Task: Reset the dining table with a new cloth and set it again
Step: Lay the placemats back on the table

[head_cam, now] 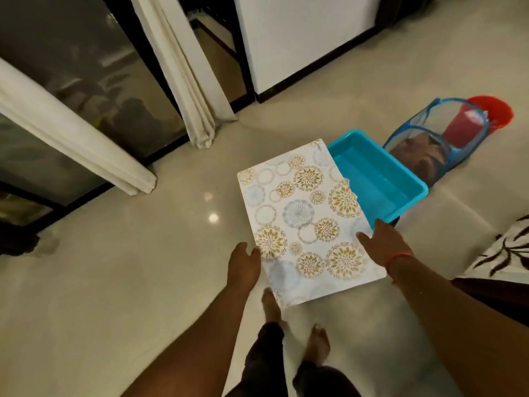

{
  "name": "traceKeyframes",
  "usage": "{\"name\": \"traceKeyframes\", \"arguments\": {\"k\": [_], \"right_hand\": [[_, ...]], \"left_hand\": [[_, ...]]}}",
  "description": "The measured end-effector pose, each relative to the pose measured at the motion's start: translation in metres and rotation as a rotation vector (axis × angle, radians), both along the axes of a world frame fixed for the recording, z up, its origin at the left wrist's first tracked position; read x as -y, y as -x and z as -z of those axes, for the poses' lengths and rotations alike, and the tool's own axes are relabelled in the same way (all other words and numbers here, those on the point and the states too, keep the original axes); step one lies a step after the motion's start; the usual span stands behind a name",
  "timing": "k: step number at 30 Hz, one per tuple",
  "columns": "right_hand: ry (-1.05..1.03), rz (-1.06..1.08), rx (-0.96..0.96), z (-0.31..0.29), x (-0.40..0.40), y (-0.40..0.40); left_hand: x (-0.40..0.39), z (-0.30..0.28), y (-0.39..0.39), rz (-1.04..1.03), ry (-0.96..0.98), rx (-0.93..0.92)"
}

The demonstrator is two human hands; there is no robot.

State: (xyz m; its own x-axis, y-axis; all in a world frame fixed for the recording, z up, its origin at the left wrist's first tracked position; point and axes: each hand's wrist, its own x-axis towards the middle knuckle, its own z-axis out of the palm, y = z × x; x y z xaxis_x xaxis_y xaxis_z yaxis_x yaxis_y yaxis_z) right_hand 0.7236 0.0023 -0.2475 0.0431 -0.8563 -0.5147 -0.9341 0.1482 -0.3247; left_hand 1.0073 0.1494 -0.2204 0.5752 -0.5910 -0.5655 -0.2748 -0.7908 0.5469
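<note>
Folded patterned cloth (307, 222), being held flat above the floor, partly overlapping the blue tub (378, 179); long axis running away from the body; left hand (243, 266) gripping near-left edge; right hand (383, 239) gripping right edge, nearer the tub.

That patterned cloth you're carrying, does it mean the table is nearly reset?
Not nearly. Done: a folded patterned cloth has been fetched. In hand: the left hand and right hand hold it flat by its sides, above the floor beside a blue tub. Left: no dining table is in view, so spreading the cloth and laying the settings apparently both remain.
</note>
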Motion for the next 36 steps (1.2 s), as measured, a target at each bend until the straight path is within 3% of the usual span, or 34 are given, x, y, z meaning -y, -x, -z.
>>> {"name": "traceKeyframes", "arguments": {"k": [6,12,14,17,21,27,36], "right_hand": [[-0.049,0.188,0.04,0.015,0.028,-0.02],[-0.126,0.277,0.046,0.018,0.035,-0.03],[-0.111,0.294,0.04,0.015,0.038,-0.032],[-0.092,0.314,0.036,0.004,0.037,-0.035],[-0.012,0.362,0.095,-0.034,0.037,-0.033],[0.188,0.523,0.16,-0.119,0.046,0.01],[0.541,0.858,0.17,-0.273,0.006,0.18]], "left_hand": [[0.075,0.035,-0.024,-0.234,-0.129,-0.23],[0.09,0.055,-0.055,-0.314,-0.188,-0.558],[0.094,0.058,-0.062,-0.265,-0.144,-0.517],[0.093,0.056,-0.071,-0.106,-0.022,-0.276],[0.117,0.01,-0.071,0.031,0.163,-0.12],[0.207,-0.069,-0.038,0.23,0.403,-0.175],[0.302,-0.231,0.171,0.665,0.793,-0.166]]}}
